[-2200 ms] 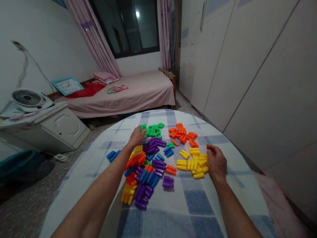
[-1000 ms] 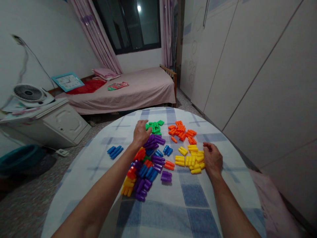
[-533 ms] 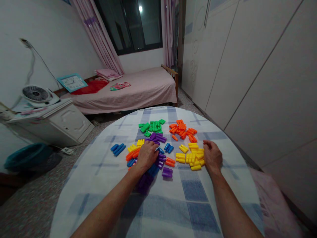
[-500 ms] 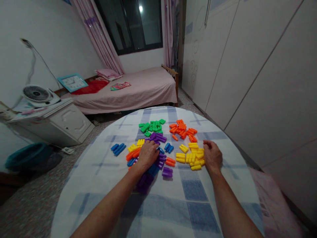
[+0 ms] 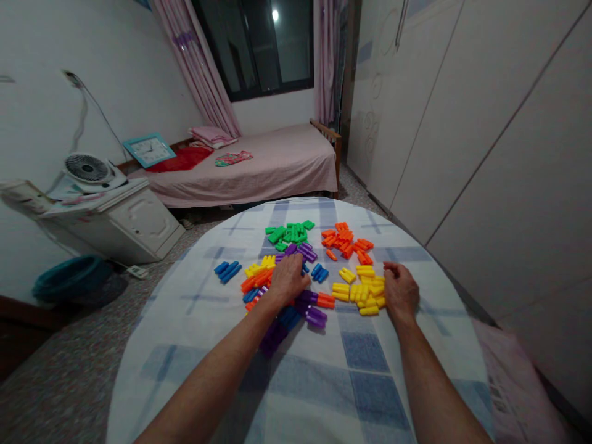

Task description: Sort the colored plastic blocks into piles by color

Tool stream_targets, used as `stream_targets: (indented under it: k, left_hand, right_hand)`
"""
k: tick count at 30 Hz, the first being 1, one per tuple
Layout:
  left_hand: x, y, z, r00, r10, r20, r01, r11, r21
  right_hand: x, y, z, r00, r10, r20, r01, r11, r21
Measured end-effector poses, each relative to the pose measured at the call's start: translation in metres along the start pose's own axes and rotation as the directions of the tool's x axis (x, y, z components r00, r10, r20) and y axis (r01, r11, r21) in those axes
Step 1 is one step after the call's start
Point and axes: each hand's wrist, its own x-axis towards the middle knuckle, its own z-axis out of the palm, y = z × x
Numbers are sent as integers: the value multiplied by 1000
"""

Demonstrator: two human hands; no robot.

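Note:
My left hand (image 5: 289,279) is over the mixed pile in the middle of the table, palm down, its fingers bent down toward purple plastic blocks (image 5: 307,251). The fingertips are partly hidden, so what they hold cannot be made out. Around it are orange blocks (image 5: 256,280), blue blocks (image 5: 319,272) and a purple block (image 5: 316,316). My right hand (image 5: 401,291) rests on its side at the right edge of a yellow block pile (image 5: 369,290). Its index finger is stretched toward the pile, and the other fingers are loosely curved and partly hidden.
Green blocks (image 5: 292,234) and an orange pile (image 5: 345,239) sit at the far side of the round table (image 5: 324,394). Blue blocks (image 5: 227,271) lie at the left. Beyond are a bed (image 5: 277,166), a white cabinet (image 5: 143,216) with a fan (image 5: 87,168), and a wardrobe (image 5: 485,123).
The view has turned slightly left. My left hand has shifted a little right and away from me over the pile. Purple blocks beside it have moved, while my right hand stays by the yellow pile.

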Motion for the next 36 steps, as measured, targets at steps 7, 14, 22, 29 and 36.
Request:
stream_targets:
  k: [7, 14, 22, 29, 36]
  left_hand:
    - [14, 22, 16, 992, 111, -55, -115, 991, -64]
    - [18, 39, 32, 988, 150, 20, -149, 987, -62]
    - [-16, -69, 4, 859, -184, -477, 22, 946, -325]
    - [-49, -183, 35, 631, -619, -469, 440, 782, -441]
    - [-47, -171, 52, 669, -611, -424, 395, 775, -494]
  right_hand:
    - [0, -1, 0, 1000, -15, 5, 15, 1000, -25]
    - [2, 3, 1, 1000, -3, 11, 3, 999, -32]
    - [3, 4, 2, 1000, -11, 15, 11, 999, -38]
    - [3, 4, 2, 1000, -20, 22, 21, 998, -58]
    - [3, 3, 1, 999, -10, 33, 12, 998, -64]
